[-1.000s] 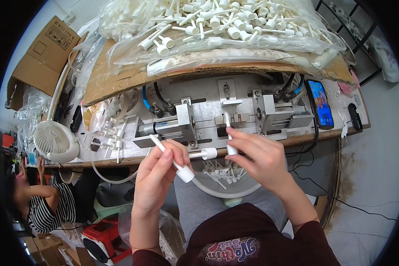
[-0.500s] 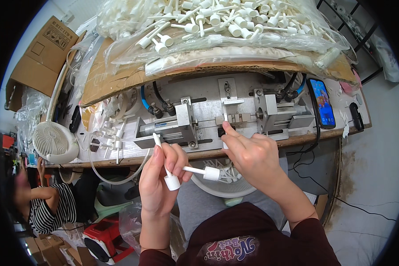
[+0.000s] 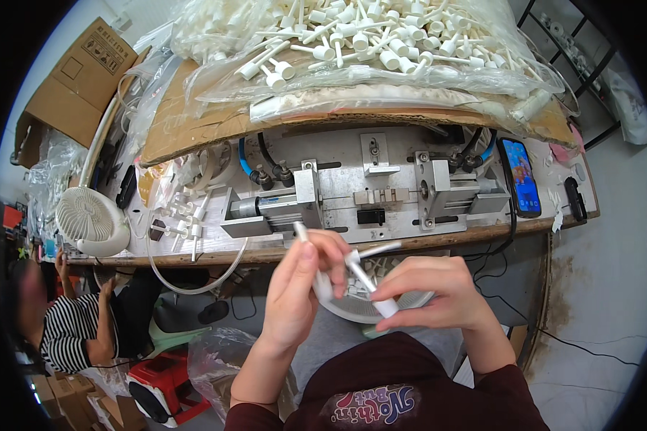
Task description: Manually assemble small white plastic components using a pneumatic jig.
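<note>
My left hand [image 3: 295,291] is closed around a white plastic stem with a cap [image 3: 302,232], its tip sticking up past the thumb. Close beside it, my right hand [image 3: 435,291] pinches another white capped stem [image 3: 366,279] near its wide cap, the stem slanting up toward my left fingers. A thin white tube or stem [image 3: 381,249] shows just beyond; blur hides whether it joins the pinched piece. Both hands are in front of a metal clamping fixture [image 3: 381,195] with two facing cylinders. Below them sits a white basket [image 3: 345,312] holding white pieces.
A heap of white capped stems [image 3: 381,39] lies in plastic on a cardboard sheet [image 3: 194,136] above the bench. A fan [image 3: 90,221] and loose white parts [image 3: 190,219] are left; a phone [image 3: 519,176] is right. A co-worker in a striped shirt [image 3: 72,327] sits at left.
My right hand has drawn back from the fixture toward my left hand and now pinches a white capped stem. My left hand has moved right, its pieces turned.
</note>
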A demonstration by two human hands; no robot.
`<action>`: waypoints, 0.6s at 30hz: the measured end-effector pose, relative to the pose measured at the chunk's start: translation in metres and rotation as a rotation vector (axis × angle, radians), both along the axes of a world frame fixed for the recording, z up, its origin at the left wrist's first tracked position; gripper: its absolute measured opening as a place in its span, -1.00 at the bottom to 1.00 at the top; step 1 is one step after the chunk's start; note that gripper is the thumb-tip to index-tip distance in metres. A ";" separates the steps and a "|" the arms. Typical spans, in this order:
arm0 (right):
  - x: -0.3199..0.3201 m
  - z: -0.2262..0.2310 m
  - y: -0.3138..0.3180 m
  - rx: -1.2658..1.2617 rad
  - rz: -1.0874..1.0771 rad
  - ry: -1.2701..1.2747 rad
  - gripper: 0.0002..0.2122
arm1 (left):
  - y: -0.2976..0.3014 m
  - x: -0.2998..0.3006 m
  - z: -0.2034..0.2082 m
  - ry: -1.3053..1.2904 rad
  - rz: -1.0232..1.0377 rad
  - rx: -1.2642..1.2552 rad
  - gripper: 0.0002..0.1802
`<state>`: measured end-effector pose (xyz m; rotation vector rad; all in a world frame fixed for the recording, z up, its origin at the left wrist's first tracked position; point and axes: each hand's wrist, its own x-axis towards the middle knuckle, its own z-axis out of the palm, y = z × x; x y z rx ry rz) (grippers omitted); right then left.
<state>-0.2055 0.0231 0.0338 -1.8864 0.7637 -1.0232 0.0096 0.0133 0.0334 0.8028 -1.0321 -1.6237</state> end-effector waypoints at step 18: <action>0.031 -0.024 -0.031 -0.582 -0.536 0.695 -0.75 | 0.009 -0.001 0.014 0.007 -0.016 0.053 -0.24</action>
